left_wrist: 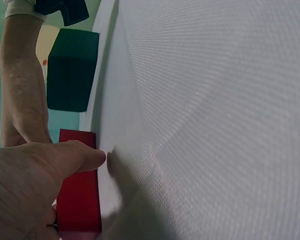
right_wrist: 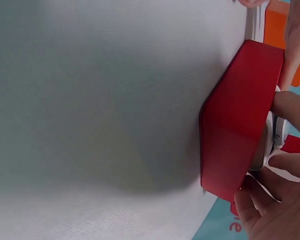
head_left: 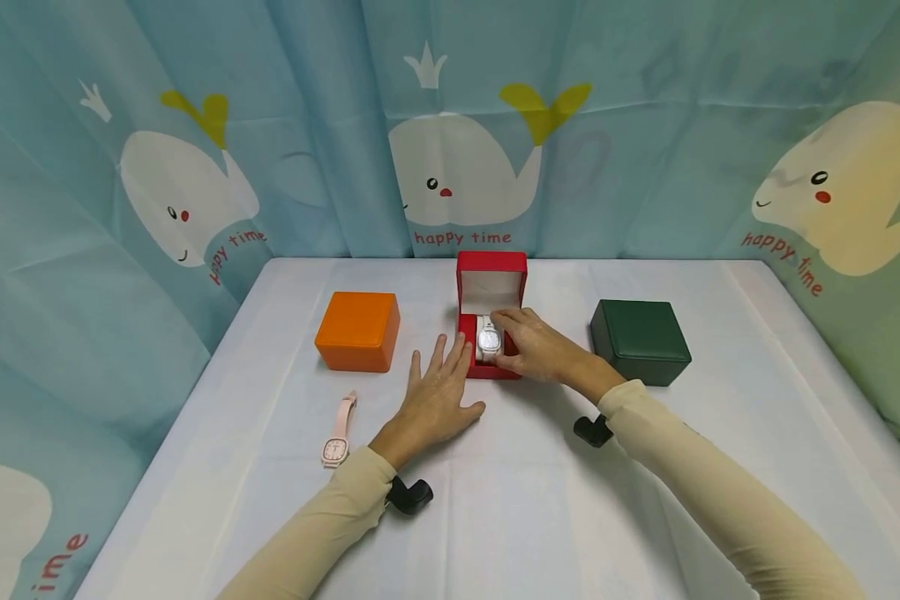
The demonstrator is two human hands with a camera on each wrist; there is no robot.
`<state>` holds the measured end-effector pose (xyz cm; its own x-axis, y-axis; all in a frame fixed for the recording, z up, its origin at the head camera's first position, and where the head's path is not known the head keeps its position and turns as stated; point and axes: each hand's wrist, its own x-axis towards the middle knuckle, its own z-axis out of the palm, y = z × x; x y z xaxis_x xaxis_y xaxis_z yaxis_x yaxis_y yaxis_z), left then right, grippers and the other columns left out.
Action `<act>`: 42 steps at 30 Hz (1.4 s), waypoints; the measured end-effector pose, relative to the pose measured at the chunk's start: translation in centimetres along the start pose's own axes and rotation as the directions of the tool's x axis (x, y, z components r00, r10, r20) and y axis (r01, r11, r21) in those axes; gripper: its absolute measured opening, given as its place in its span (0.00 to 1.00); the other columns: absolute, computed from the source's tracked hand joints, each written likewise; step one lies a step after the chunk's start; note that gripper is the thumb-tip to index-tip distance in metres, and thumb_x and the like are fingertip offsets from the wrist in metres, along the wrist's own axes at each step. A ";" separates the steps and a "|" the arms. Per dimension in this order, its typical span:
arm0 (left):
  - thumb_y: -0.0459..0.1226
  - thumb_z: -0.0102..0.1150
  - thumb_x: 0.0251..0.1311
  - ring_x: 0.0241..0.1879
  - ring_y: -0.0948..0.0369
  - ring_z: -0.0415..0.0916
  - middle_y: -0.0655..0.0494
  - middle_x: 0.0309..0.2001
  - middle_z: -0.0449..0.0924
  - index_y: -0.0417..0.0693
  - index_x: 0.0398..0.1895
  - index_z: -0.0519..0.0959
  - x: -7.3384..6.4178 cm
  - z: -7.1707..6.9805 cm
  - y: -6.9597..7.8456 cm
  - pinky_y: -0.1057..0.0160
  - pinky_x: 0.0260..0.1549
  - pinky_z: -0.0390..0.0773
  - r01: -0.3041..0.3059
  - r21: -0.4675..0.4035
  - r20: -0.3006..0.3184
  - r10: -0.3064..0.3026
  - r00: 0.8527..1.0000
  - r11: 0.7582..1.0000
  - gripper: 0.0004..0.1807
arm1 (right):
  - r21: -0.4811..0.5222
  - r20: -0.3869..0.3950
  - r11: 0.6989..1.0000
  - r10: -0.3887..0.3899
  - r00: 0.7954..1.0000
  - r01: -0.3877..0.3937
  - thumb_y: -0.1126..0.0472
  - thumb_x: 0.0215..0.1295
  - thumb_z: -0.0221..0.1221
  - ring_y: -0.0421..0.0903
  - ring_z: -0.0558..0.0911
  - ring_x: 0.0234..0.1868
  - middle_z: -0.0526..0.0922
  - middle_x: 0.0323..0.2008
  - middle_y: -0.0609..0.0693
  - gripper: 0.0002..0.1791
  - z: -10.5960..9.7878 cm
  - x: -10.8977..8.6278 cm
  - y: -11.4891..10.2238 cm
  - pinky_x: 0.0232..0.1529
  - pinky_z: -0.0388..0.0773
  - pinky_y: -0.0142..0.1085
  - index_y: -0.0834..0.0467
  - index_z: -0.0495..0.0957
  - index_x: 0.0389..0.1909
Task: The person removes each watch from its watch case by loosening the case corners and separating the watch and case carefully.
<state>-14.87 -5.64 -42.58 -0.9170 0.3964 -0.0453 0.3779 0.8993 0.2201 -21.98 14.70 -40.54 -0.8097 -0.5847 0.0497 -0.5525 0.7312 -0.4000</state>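
Observation:
A red box [head_left: 492,373] stands with its lid raised at the middle of the table, and a white watch [head_left: 488,339] sits inside it. My right hand [head_left: 543,348] reaches over the box's right side, its thumb and curled fingers pinching the watch; the fingertips are partly hidden in the right wrist view, where the red box [right_wrist: 240,120] and the watch [right_wrist: 277,132] also show. Spread and fairly straight, the fingers of my left hand [head_left: 437,400] touch the left side of the box. A pink watch [head_left: 336,448] lies flat, left of that hand.
To the left stands a closed orange box [head_left: 357,332]. A closed dark green box [head_left: 640,342] stands on the right, near my right forearm. White cloth covers the table [head_left: 510,500], and a blue curtain [head_left: 330,125] with whale prints hangs behind it.

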 end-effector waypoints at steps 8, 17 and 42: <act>0.54 0.62 0.66 0.79 0.45 0.36 0.50 0.81 0.44 0.41 0.80 0.53 0.1 -0.1 -0.1 0.32 0.69 0.39 -0.001 0.017 -0.005 0.001 1.000 1.000 0.49 | 0.048 -0.042 0.999 -0.010 0.999 0.012 0.60 0.58 0.75 0.58 0.70 0.62 0.68 0.60 0.63 0.43 -0.3 0.5 -0.2 0.64 0.70 0.49 0.71 0.66 0.70; 0.54 0.62 0.66 0.79 0.45 0.39 0.50 0.80 0.47 0.42 0.80 0.55 0.2 -0.3 0.0 0.31 0.69 0.40 0.011 0.014 -0.013 -0.011 1.000 1.000 0.47 | 0.135 -0.054 0.991 -0.007 0.999 0.014 0.66 0.55 0.75 0.56 0.73 0.60 0.71 0.61 0.61 0.38 -0.1 0.9 -0.2 0.63 0.71 0.50 0.68 0.69 0.65; 0.45 0.62 0.67 0.73 0.46 0.58 0.45 0.71 0.68 0.40 0.68 0.72 -0.2 -1.5 -0.7 0.39 0.72 0.43 -0.031 -0.242 -0.198 -0.018 0.980 0.970 0.30 | 0.244 -0.286 0.955 -0.095 0.953 0.169 0.61 0.48 0.80 0.55 0.75 0.58 0.77 0.60 0.57 0.42 -1.0 -0.6 -0.1 0.56 0.78 0.52 0.62 0.73 0.65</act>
<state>-15.13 -6.64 -41.28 -0.9309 0.3354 0.1448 0.3638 0.8150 0.4511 -21.64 15.35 -39.66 -0.7759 -0.5265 0.3476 -0.6161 0.5142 -0.5966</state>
